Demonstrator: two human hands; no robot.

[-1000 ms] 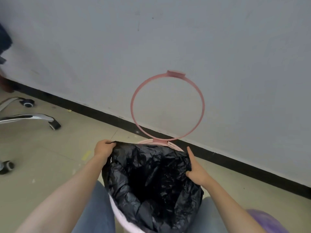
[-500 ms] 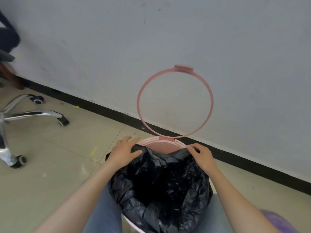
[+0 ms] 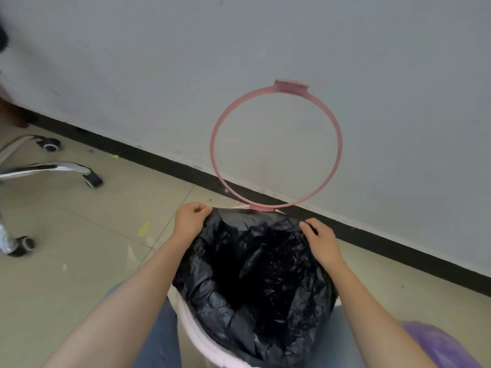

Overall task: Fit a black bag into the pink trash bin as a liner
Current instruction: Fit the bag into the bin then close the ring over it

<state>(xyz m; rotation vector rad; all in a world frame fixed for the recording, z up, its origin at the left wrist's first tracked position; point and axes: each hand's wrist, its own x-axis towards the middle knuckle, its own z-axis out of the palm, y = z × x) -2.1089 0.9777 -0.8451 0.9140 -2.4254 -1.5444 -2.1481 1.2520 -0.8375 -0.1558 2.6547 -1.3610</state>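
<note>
Black bag [image 3: 255,277] sits inside pink bin [image 3: 196,333], mouth open. My left hand [image 3: 190,220] and right hand [image 3: 320,239] pinch bag edge, fingers clamped, just below hinged ring [image 3: 276,147]. Best: stretch edge evenly over far rim, then lower ring.

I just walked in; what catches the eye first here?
A pink ring stands flipped up against the grey wall, hinged to the pink trash bin below. Both hands, left hand and right hand, pinch the far edge of a crinkled black bag filling the bin.
</note>
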